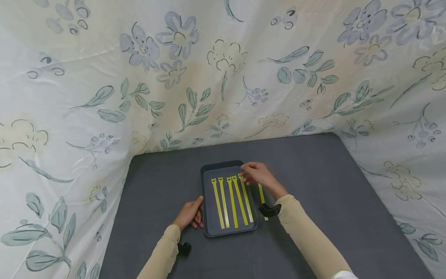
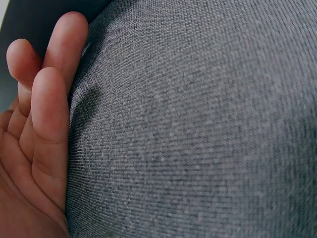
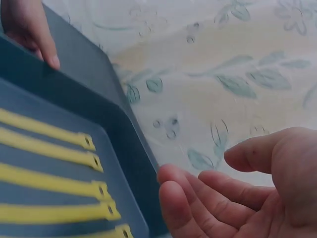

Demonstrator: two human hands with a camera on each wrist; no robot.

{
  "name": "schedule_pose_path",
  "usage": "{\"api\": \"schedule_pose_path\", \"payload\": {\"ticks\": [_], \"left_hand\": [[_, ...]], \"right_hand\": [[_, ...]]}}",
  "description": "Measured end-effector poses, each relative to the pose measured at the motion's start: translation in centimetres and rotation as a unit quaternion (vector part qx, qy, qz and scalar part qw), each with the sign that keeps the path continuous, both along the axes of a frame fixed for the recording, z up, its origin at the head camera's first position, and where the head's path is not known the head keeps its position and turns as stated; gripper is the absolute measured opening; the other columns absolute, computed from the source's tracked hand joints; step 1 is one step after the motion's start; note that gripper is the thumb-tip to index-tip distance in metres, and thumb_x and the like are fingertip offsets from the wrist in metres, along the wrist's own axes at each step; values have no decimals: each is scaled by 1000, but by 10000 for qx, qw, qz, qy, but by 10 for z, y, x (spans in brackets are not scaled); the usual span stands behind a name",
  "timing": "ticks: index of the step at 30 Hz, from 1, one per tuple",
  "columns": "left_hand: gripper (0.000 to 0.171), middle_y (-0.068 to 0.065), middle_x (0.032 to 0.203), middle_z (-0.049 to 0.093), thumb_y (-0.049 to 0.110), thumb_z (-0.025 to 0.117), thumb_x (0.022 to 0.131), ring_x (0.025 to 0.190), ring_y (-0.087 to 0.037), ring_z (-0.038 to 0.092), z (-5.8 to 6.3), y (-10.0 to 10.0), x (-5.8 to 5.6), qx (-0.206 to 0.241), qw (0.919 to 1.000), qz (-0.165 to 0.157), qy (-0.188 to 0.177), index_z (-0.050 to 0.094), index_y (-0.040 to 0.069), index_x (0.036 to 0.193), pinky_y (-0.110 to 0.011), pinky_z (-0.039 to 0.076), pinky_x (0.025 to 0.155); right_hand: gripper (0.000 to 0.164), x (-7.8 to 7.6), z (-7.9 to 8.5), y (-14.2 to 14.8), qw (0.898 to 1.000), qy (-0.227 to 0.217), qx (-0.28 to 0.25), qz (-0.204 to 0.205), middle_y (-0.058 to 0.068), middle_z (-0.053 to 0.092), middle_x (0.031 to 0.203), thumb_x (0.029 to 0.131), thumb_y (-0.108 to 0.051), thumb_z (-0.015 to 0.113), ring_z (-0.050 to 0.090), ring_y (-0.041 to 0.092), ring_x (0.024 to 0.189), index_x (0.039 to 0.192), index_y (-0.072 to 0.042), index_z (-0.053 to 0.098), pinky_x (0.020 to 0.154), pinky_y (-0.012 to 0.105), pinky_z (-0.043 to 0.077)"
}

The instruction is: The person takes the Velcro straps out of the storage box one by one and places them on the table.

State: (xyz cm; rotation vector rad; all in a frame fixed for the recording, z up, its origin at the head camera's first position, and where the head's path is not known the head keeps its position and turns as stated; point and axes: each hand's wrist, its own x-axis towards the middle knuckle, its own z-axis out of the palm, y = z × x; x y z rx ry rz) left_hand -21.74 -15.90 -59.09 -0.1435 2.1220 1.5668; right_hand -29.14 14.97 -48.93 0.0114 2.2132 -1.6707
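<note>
A dark rectangular tray (image 1: 230, 235) lies on the grey table. Several yellow hook-and-loop cable straps (image 1: 232, 201) with slotted heads are laid lengthwise in it, roughly side by side. My left hand (image 1: 189, 213) holds the tray's left side, thumb on the rim; its other fingers (image 2: 49, 99) lie along the outer wall, partly curled. Over the tray's upper right corner hovers my right hand (image 1: 259, 176), beside the head of the rightmost strap. In the right wrist view its thumb and fingers (image 3: 223, 203) are apart, loosely bent, with nothing between them.
Another yellow strap (image 1: 262, 195) lies on the table right of the tray, partly covered by the right wrist and its black band (image 1: 270, 210). A floral cloth (image 1: 223, 77) hangs behind the table (image 1: 306, 166) and along its sides.
</note>
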Motion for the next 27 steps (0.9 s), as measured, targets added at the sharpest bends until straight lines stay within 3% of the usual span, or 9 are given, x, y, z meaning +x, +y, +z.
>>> {"api": "schedule_pose_path", "payload": {"ticks": [5,17,22,27], "left_hand": [[66,-1,52,57,65,38,102,50,-21,69,-1,-1,0,-4,10000,23,-25,60,3,95,-32,52,43],[66,-2,52,55,65,39,103,48,-21,68,-3,1,0,-38,9999,126,27,60,2,96,-31,51,40],[66,-2,52,55,64,38,103,48,-21,68,-5,1,0,-107,9998,169,34,60,2,96,-31,50,40],[68,-2,52,55,66,39,102,48,-19,68,-1,0,0,-4,9999,105,16,60,2,95,-30,50,41]], "right_hand": [[36,2,-1,-23,9993,-176,-129,294,27,66,124,106,-31,53,70,41,103,131,-5,62,90,54,58],[38,8,-11,-54,9959,-287,-13,861,22,68,122,107,-25,50,73,32,96,130,2,63,91,55,57],[40,13,-19,-60,9923,-419,-48,1166,26,67,124,108,-22,46,72,35,94,133,6,59,89,54,58],[41,17,-30,-68,9906,-622,-7,1219,27,68,122,106,-22,47,74,35,94,135,4,58,86,50,60]]}}
